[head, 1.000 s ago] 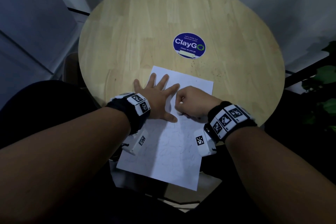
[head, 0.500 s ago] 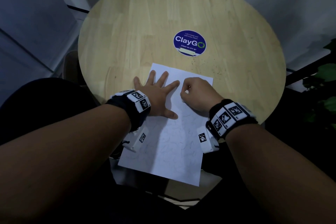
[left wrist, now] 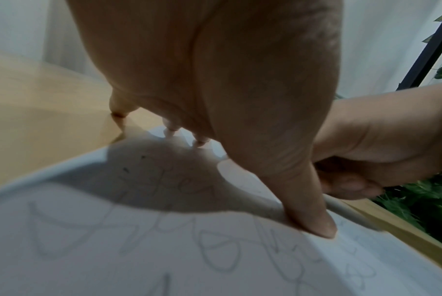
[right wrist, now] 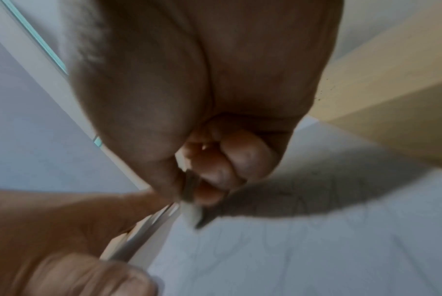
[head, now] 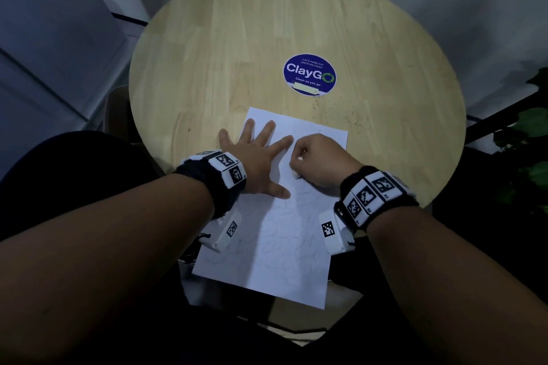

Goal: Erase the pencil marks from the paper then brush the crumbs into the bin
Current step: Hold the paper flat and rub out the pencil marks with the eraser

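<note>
A white paper (head: pixel 267 246) with faint pencil marks (left wrist: pixel 214 252) lies on the near side of the round wooden table (head: pixel 237 38) and overhangs its edge. My left hand (head: pixel 261 154) lies flat on the upper left of the sheet, fingers spread, thumb (left wrist: pixel 311 220) pressing down. Just to its right, my right hand (head: pixel 301 167) is curled round a small white eraser (head: pixel 295 175), whose tip (right wrist: pixel 192 215) touches the paper (right wrist: pixel 303 250). Dark crumbs (head: pixel 344 111) are scattered on the wood beyond the sheet's far right corner. No bin is in view.
A round blue ClayGo sticker (head: pixel 310 74) sits on the table beyond the paper. Green plant leaves (head: pixel 530 151) and a dark frame stand to the right of the table. A grey wall lies behind and panels to the left.
My right hand slid with the eraser a little away across the paper, then back nearer. The left hand has stayed flat on the sheet.
</note>
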The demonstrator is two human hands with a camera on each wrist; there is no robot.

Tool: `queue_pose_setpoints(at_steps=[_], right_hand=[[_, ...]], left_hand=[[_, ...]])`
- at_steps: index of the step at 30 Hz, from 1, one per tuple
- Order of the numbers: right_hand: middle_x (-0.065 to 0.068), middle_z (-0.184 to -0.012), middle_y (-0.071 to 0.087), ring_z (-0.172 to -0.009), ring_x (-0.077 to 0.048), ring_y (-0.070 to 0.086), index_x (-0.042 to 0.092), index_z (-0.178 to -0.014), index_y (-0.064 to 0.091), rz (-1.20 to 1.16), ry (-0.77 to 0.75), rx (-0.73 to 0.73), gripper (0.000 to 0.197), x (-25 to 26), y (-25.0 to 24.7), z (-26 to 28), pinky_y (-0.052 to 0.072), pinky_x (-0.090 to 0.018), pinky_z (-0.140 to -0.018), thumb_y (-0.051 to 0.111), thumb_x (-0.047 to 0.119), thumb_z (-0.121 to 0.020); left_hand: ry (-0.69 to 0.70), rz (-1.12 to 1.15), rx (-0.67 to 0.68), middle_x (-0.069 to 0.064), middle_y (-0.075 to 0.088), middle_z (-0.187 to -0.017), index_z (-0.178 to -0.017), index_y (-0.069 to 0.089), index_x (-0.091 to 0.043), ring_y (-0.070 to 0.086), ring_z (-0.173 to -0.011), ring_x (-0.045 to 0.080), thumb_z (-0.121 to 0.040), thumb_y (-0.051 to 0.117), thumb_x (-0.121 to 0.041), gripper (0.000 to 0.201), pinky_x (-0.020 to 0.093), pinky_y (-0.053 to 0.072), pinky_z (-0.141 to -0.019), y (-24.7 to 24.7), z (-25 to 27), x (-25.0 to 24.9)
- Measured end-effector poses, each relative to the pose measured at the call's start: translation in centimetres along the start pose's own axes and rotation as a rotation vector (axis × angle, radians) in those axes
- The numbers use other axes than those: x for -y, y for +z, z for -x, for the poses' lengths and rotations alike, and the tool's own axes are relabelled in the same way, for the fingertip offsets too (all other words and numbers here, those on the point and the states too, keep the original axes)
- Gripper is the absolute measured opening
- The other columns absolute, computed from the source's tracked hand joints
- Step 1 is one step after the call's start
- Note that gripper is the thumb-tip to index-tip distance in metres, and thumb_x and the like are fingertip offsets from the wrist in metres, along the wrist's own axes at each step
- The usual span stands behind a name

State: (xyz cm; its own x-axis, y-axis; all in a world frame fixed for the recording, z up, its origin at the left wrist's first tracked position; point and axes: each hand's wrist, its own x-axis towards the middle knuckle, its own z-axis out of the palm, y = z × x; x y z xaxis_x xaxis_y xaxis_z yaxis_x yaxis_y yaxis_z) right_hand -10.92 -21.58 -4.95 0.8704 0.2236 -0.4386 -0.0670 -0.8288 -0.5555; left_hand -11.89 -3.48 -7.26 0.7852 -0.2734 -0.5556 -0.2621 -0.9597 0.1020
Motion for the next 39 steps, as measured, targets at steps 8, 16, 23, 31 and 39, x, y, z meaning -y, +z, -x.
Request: queue_pose_setpoints(at_steps=[8, 16, 23, 31, 39], right_hand=[[-0.004, -0.075, 0.078, -0.066, -0.026, 0.072, 0.014, -0.084, 0.072, -0.033, 0.041, 0.084, 0.014, 0.1, -0.1, 0.2, 0.057, -0.035, -0.059, 0.062, 0.010, -0.092], [-0.012, -0.078, 0.078, -0.058, -0.025, 0.066, 0.011, -0.084, 0.072, -0.066, 0.067, 0.164, 0.012, 0.2, -0.1, 0.4, 0.051, -0.034, -0.051, 0.062, 0.009, -0.092], [-0.006, -0.083, 0.075, -0.067, -0.022, 0.066, 0.015, -0.085, 0.069, -0.057, 0.042, -0.015, 0.012, -0.2, 0.0, -0.2, 0.048, -0.028, -0.054, 0.061, 0.015, -0.094], [-0.004, -0.078, 0.073, -0.063, -0.027, 0.067, 0.021, -0.085, 0.066, -0.238, 0.111, -0.348, 0.012, -1.8, -0.6, -1.3, 0.057, -0.037, -0.058, 0.062, 0.025, -0.097], [-0.022, -0.095, 0.078, -0.084, -0.031, 0.079, 0.006, -0.099, 0.062, -0.972, 0.200, 0.324, 0.019, -0.1, 1.9, 0.4, 0.067, -0.041, -0.081, 0.051, 0.014, -0.113]], left_hand=[[-0.004, -0.004, 0.001, -0.005, -0.031, -0.171, -0.159, -0.019, -0.053, -0.024, -0.158, 0.038, -0.071, 0.057, -0.097, 0.124, 0.082, 0.006, -0.115, 0.0, 0.0, 0.0], [-0.004, -0.003, 0.009, -0.005, -0.032, -0.171, -0.159, -0.020, -0.053, -0.024, -0.158, 0.038, -0.072, 0.057, -0.096, 0.124, 0.081, 0.004, -0.115, -0.1, 0.0, 0.0], [-0.009, -0.006, 0.007, -0.005, -0.032, -0.171, -0.159, -0.021, -0.053, -0.024, -0.158, 0.037, -0.072, 0.055, -0.097, 0.124, 0.081, 0.004, -0.116, 0.0, 0.1, 0.0], [-0.013, -0.015, -0.003, -0.005, -0.029, -0.172, -0.160, -0.020, -0.051, -0.022, -0.159, 0.037, -0.071, 0.053, -0.099, 0.125, 0.079, 0.009, -0.116, -0.2, 0.1, -0.1], [0.021, -0.107, -0.039, -0.010, -0.023, -0.173, -0.159, -0.030, -0.035, -0.009, -0.161, 0.033, -0.054, 0.058, -0.105, 0.154, 0.068, 0.028, -0.113, 0.0, 0.4, 1.4]])
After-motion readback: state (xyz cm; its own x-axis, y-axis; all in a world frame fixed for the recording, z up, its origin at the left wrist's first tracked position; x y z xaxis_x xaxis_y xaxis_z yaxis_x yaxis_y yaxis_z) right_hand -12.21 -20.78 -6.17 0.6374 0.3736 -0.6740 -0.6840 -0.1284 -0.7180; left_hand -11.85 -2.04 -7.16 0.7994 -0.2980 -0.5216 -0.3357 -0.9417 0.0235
